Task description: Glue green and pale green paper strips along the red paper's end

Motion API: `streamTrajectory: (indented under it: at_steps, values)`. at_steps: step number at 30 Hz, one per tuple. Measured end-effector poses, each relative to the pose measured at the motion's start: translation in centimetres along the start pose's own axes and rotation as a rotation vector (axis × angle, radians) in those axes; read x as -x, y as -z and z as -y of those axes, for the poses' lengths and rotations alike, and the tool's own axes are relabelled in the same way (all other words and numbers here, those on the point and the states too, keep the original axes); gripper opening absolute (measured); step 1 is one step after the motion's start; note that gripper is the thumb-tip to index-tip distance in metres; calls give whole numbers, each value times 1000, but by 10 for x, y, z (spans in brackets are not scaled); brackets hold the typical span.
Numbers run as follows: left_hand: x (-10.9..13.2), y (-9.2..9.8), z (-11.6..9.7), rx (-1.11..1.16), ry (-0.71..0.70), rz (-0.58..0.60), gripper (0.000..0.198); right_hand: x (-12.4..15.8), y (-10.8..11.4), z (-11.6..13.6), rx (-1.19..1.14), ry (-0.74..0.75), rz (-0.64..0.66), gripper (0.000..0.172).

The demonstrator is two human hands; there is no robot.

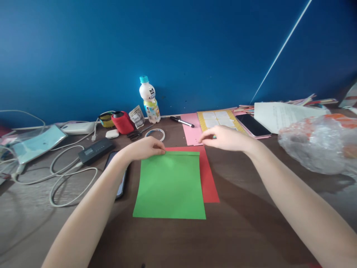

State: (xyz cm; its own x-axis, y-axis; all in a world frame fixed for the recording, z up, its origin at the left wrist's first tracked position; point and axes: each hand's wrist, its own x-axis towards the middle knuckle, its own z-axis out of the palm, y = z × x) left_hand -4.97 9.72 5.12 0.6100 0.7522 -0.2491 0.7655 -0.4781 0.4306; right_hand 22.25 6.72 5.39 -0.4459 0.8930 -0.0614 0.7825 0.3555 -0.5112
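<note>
Green paper [170,186] lies flat in the middle of the brown table [173,242], a narrow strip folded along its far edge. Red paper [209,182] lies beneath, showing along the far and right sides. The left hand [149,147] is at the left part of the fold, thumb and fingers pinched together on the paper. The right hand [221,137] is raised near the far right corner, apart from the green paper, fingers loosely bent with a narrow gap, holding nothing visible. A tape ring [164,134] lies just beyond the left hand; a phone [122,188] lies left of the paper, partly hidden by the left forearm.
</note>
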Motion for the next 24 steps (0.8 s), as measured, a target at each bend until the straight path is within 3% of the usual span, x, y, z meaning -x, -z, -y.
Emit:
streamTrajectory:
  at_steps: [2, 5, 9, 15, 19, 24]
  values:
    - [-2, -6, -9, 13, -15, -3, 30, -2, -10, 11, -82, 88, -36, 24]
    - [-5, -15, -24, 51, -43, -65, 31, -5, -28, 28, -133, 171, 22, 38]
    - [-4, -17, -29, 144, -60, -143, 35, -8, -43, 33, -64, 160, 13, 26]
    - [-1, -11, -9, 309, 82, -132, 49, -10, -34, 23, -104, 76, -92, 16]
    - [-8, -19, -6, 550, 84, -233, 30, -12, -32, 18, -207, 32, -98, 17]
    - [-14, -26, -11, 544, 50, -381, 23, -13, -35, 14, -198, 10, -72, 17]
